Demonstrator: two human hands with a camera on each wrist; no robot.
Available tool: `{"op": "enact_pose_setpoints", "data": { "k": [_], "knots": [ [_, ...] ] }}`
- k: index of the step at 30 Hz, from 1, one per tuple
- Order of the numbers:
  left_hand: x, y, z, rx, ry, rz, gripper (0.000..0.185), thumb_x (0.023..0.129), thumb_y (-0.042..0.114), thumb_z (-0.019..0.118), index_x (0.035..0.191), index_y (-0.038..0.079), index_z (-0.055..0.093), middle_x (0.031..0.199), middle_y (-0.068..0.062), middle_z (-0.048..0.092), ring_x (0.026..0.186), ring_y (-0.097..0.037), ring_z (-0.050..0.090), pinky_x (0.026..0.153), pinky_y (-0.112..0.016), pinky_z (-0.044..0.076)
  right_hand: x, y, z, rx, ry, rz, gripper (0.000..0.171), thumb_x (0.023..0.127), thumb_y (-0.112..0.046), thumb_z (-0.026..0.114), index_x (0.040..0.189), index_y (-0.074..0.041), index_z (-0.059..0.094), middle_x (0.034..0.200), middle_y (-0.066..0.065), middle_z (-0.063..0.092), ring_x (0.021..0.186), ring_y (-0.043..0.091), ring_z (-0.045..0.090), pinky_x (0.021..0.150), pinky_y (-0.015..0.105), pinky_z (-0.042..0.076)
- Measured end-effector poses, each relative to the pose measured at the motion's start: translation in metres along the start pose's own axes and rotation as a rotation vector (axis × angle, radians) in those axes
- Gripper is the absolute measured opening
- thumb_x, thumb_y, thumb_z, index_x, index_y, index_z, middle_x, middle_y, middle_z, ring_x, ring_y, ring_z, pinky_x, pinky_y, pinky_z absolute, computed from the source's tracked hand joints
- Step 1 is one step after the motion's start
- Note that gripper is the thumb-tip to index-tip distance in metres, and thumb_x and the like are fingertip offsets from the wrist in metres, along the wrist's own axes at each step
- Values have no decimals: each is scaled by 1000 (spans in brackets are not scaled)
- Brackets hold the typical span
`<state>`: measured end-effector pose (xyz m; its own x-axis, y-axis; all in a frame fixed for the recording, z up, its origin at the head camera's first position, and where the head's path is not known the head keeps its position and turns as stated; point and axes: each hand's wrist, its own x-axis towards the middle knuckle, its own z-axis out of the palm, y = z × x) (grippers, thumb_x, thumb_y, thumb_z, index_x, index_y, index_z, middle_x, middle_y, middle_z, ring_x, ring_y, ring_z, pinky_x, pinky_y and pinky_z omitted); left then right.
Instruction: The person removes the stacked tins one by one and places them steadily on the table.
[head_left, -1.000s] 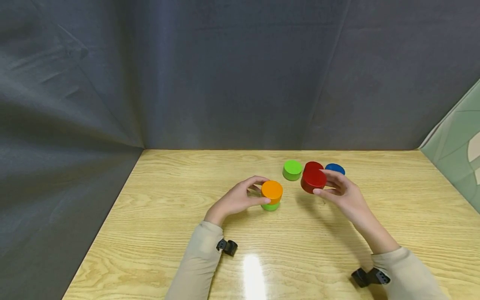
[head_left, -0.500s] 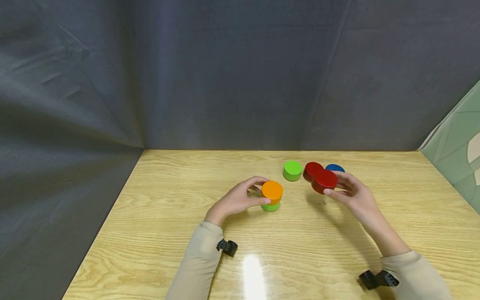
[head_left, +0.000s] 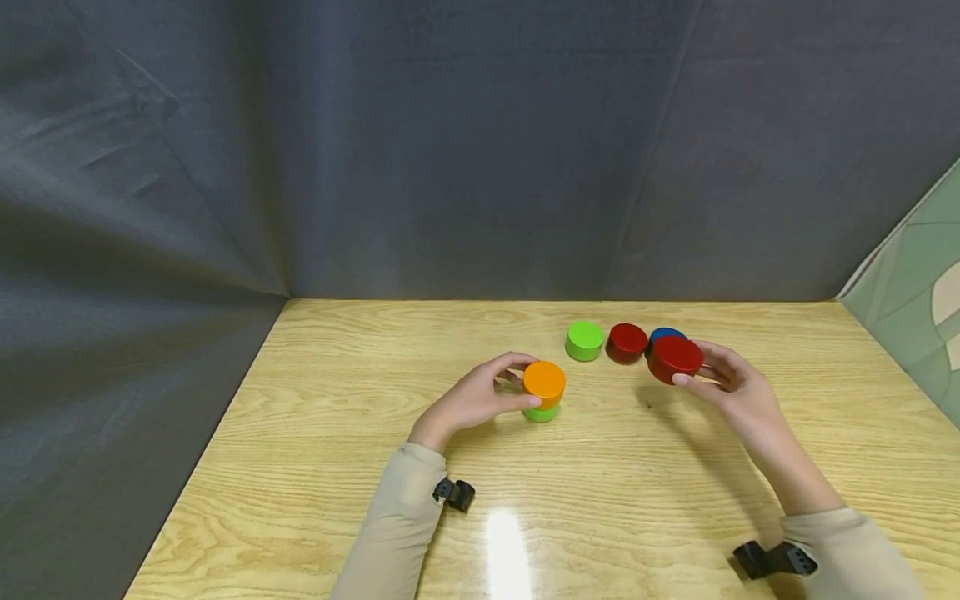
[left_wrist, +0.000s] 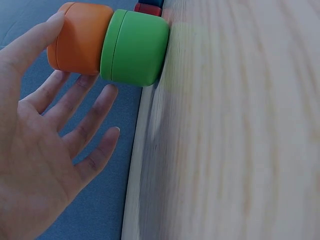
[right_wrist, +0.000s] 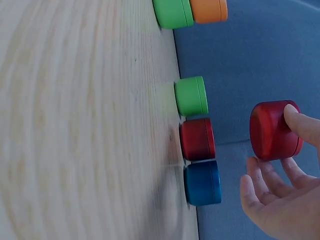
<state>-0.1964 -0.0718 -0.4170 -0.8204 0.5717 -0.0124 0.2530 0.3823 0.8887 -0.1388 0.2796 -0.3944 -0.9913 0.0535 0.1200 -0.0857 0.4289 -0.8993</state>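
1. The bench [head_left: 315, 467] in front of me has a pale wood-grain top, with a glare spot near my edge.
2. Near the middle a green disc [head_left: 542, 412] lies flat on it, carrying an orange disc [head_left: 544, 379].
3. Toward the far edge three discs sit in a row directly on the wood: a green one [head_left: 585, 339], a red one [head_left: 627, 342] just beside it, then a blue one [right_wrist: 202, 182], close together.

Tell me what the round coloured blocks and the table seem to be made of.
Orange block and held red block: probably painted wood or plastic; smooth, evenly coloured, a soft sheen, no grain showing. Table: wood or wood-look laminate; pale grain lines under a glossy finish that mirrors a light.
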Motion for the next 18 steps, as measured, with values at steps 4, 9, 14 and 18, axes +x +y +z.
{"op": "enact_pose_setpoints", "data": {
  "k": [4,9,14,18],
  "knots": [
    [0,0,0,1,2,0,53,90,33,75,139,28,54,128,14,57,113,-11,55,99,-37,44,0,3,-5,-33,-1,39,64,94,-23,71,144,3,41,114,-24,53,99,-8,54,79,7,44],
    [1,0,0,6,5,1,53,90,33,75,139,28,54,128,14,57,113,-11,55,99,-38,44,2,6,-10,-46,19,56,66,94,-24,70,145,5,39,112,-25,51,97,-11,53,77,6,44],
    [3,-1,0,13,6,3,53,90,33,75,139,27,54,128,14,57,113,-11,55,100,-37,44,4,10,-15,-21,47,57,63,94,-22,71,143,4,41,107,-29,51,95,-11,54,76,6,45],
    [3,-2,0,13,6,4,54,90,33,75,139,26,54,128,14,57,113,-10,55,100,-36,44,4,12,-19,-25,58,68,64,94,-23,70,144,5,40,107,-28,51,94,-12,54,76,5,45]
  ]
}}
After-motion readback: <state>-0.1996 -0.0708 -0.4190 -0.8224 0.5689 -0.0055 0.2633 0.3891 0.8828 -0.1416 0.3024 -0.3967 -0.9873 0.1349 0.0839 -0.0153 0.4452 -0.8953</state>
